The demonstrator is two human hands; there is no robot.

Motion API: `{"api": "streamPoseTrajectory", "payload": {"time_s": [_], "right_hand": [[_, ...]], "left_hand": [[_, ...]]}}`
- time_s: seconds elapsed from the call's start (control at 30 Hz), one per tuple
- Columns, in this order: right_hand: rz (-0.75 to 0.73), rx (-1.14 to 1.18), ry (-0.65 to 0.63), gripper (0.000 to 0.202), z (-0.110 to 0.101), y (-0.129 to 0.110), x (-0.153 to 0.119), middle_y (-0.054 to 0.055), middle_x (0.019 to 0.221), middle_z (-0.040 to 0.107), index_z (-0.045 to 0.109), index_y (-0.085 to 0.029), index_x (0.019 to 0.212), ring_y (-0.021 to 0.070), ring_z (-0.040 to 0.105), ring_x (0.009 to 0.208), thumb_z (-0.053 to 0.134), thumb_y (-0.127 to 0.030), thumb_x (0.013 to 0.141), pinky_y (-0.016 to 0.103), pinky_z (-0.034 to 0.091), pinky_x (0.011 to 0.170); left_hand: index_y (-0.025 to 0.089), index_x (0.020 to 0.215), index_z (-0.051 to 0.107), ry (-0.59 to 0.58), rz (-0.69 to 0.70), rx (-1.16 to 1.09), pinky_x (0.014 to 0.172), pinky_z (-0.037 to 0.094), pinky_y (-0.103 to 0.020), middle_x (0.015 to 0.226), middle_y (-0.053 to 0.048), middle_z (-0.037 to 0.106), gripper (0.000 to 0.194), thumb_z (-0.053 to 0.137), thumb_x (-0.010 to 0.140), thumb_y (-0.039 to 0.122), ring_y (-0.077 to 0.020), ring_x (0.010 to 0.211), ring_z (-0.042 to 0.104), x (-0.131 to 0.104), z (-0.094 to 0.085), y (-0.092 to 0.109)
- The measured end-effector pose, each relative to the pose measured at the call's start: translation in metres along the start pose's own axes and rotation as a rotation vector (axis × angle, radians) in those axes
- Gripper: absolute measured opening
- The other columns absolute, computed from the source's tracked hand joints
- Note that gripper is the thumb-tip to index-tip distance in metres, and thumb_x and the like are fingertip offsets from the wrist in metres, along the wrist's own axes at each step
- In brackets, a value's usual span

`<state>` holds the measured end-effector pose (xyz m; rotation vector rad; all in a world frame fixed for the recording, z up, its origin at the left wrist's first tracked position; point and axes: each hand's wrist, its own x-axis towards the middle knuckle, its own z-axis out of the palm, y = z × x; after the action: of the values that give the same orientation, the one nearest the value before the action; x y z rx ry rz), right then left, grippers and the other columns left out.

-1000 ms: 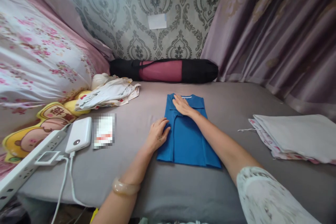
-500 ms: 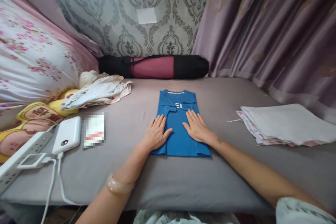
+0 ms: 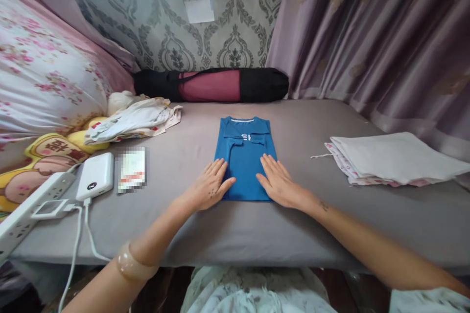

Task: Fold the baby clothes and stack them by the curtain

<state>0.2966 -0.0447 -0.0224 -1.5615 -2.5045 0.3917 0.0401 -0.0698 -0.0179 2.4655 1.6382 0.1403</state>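
A blue T-shirt (image 3: 245, 171) lies in front of me with its sides and sleeves folded inward and its neckline at the far end. Part of a white print shows below the collar. My left hand (image 3: 212, 185) rests flat at the shirt's lower left edge, fingers stretched out and thumb on the cloth. On the opposite edge lies my right hand (image 3: 277, 181), also flat, its fingers pointing away from me. Neither hand grips the fabric. Both lower corners of the shirt are partly hidden by the hands.
Folded white cloth (image 3: 396, 159) lies to the right. At left are a white power bank (image 3: 95, 176), a power strip (image 3: 36, 208) with cables, a blurred packet (image 3: 132, 168), crumpled clothes (image 3: 135, 120) and a yellow cushion (image 3: 51, 156). A black-and-pink long bag (image 3: 209, 85) lies along the wall.
Both hands have slid slightly toward the shirt's lower edge and outward, still flat. The view has tilted down a little, so everything sits higher in the picture.
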Motion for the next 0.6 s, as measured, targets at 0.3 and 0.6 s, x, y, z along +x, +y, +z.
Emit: {"api": "streamPoseTrajectory", "payload": {"time_s": [0.3,0.6], "right_hand": [[-0.031,-0.052,-0.018,0.076,0.013,-0.012,-0.013,0.017,0.159,0.022,0.029,-0.005,0.152,0.0269,0.015,0.148,0.018,-0.058,0.098,0.045,0.016,0.121],[-0.183,0.079,0.152,0.061,-0.01,-0.001,-0.056,0.013,0.14,0.049,0.041,-0.023,0.144,0.0289,0.045,0.13,0.056,-0.047,0.09,0.049,0.041,0.107]], "left_hand": [[0.007,0.15,0.029,-0.023,0.014,0.046,0.12,0.02,-0.043,0.158,-0.018,0.024,0.081,0.015,0.095,0.065,-0.0283,0.148,0.017,-0.006,0.016,0.01],[0.018,0.134,0.049,0.134,0.215,-0.084,0.101,0.045,-0.046,0.131,-0.015,0.054,0.066,0.049,0.087,0.064,-0.0285,0.119,0.052,-0.038,-0.007,0.002]]}}
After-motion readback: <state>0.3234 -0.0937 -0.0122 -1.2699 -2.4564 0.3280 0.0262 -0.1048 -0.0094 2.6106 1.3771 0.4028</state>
